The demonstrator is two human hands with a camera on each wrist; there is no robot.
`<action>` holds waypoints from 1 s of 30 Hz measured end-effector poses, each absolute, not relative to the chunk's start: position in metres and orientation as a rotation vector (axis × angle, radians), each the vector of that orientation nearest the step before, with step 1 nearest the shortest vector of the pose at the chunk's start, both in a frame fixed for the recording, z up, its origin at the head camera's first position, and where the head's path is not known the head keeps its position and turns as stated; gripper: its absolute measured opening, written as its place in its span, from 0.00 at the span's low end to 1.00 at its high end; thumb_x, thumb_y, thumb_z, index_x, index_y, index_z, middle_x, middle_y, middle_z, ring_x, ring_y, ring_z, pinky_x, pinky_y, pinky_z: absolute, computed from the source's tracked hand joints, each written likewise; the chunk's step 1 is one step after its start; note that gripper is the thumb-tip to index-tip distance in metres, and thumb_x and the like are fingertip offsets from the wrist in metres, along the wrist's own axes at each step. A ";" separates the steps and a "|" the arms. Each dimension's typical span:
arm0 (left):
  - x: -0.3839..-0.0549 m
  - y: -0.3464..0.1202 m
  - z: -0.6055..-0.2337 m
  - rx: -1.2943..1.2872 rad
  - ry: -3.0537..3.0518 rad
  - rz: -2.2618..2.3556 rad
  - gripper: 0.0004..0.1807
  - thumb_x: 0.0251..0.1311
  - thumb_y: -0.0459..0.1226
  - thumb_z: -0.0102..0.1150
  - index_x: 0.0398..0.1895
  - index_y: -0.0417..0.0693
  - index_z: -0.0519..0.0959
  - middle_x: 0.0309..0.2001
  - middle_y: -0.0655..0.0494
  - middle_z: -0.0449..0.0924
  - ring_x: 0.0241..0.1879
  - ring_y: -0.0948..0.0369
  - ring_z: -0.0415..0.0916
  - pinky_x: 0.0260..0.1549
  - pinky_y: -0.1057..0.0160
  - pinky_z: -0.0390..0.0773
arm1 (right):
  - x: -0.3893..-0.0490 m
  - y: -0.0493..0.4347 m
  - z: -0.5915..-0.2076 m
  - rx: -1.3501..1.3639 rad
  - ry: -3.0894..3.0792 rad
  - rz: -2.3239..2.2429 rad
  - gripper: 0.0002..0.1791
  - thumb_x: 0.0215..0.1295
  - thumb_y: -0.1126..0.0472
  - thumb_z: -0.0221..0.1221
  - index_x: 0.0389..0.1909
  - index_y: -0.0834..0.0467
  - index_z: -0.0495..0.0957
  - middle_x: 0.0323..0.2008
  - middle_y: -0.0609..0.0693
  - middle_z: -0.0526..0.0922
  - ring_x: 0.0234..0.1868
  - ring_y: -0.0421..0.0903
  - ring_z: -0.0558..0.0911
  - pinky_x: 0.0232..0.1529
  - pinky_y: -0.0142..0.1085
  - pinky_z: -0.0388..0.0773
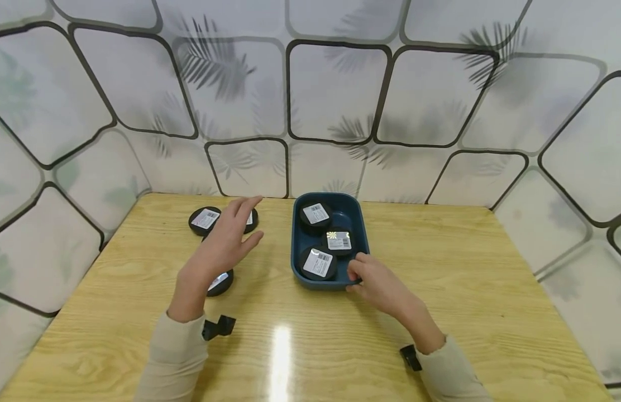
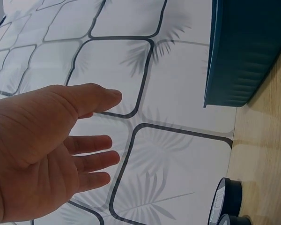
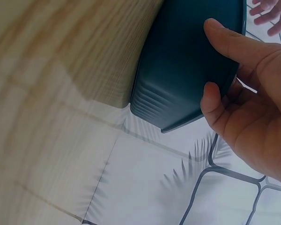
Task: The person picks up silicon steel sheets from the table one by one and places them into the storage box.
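Note:
A dark blue plastic bin [image 1: 358, 223] stands on the table. Inside it lie three black round tins [image 1: 318, 263] with white labels on top. My right hand [image 1: 383, 285] pinches the bin's rim at the near right corner; in the right wrist view the thumb [image 3: 229, 40] lies against the outer wall. To the left, my left hand [image 1: 222, 240] is held above the table, fingers extended and thumb apart, with nothing in it. Around and partly behind it are several more black tins [image 1: 205, 219], one of them nearer me [image 1: 221, 283]. The hand covers part of this group.
The wooden table [image 1: 466, 279] reaches back to a patterned cloth wall [image 1: 335, 95], which also closes off the left and right sides. A black band piece [image 1: 219, 327] sits at the left wrist and another [image 1: 410, 357] at the right.

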State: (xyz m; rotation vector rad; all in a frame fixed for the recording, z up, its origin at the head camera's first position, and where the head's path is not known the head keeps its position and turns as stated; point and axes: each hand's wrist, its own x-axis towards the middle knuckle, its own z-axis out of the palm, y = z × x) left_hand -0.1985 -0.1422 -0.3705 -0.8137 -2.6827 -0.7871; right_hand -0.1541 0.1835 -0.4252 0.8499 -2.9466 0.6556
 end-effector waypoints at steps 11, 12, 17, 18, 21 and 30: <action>-0.199 -0.137 -0.373 -0.809 -2.745 -0.745 0.36 0.66 0.34 0.61 0.74 0.38 0.57 0.66 0.32 0.61 0.65 0.39 0.61 0.61 0.40 0.65 | -0.156 0.183 -0.424 0.853 -2.933 0.663 0.19 0.51 0.66 0.74 0.24 0.54 0.69 0.27 0.44 0.64 0.31 0.41 0.65 0.32 0.32 0.66; -0.199 -0.137 -0.374 -0.809 -2.751 -0.742 0.36 0.66 0.34 0.61 0.74 0.39 0.57 0.66 0.33 0.62 0.65 0.40 0.62 0.61 0.41 0.66 | -0.156 0.183 -0.425 0.849 -2.938 0.664 0.19 0.52 0.65 0.74 0.24 0.54 0.69 0.27 0.44 0.64 0.31 0.40 0.65 0.32 0.32 0.66; -0.197 -0.137 -0.378 -0.798 -2.771 -0.744 0.36 0.67 0.36 0.61 0.74 0.40 0.57 0.66 0.34 0.62 0.66 0.40 0.62 0.62 0.41 0.66 | -0.155 0.182 -0.428 0.842 -2.950 0.679 0.19 0.51 0.65 0.74 0.24 0.53 0.70 0.27 0.44 0.64 0.30 0.40 0.65 0.32 0.32 0.66; -0.197 -0.137 -0.379 -0.795 -2.773 -0.748 0.36 0.66 0.36 0.61 0.74 0.40 0.57 0.66 0.34 0.62 0.66 0.40 0.62 0.62 0.41 0.66 | -0.155 0.182 -0.428 0.839 -2.952 0.682 0.18 0.51 0.65 0.74 0.24 0.53 0.70 0.27 0.44 0.64 0.30 0.40 0.65 0.32 0.32 0.66; -0.196 -0.138 -0.380 -0.785 -2.783 -0.759 0.36 0.66 0.36 0.61 0.74 0.40 0.57 0.66 0.34 0.62 0.66 0.40 0.61 0.62 0.41 0.65 | -0.155 0.182 -0.429 0.835 -2.956 0.684 0.19 0.51 0.65 0.74 0.24 0.53 0.69 0.27 0.43 0.64 0.30 0.40 0.65 0.32 0.32 0.66; -0.198 -0.140 -0.382 -0.764 -2.820 -0.779 0.36 0.67 0.36 0.61 0.74 0.40 0.57 0.66 0.33 0.62 0.64 0.40 0.63 0.60 0.39 0.67 | -0.153 0.181 -0.431 0.816 -2.947 0.687 0.19 0.50 0.66 0.74 0.24 0.53 0.69 0.27 0.43 0.64 0.31 0.40 0.65 0.32 0.32 0.66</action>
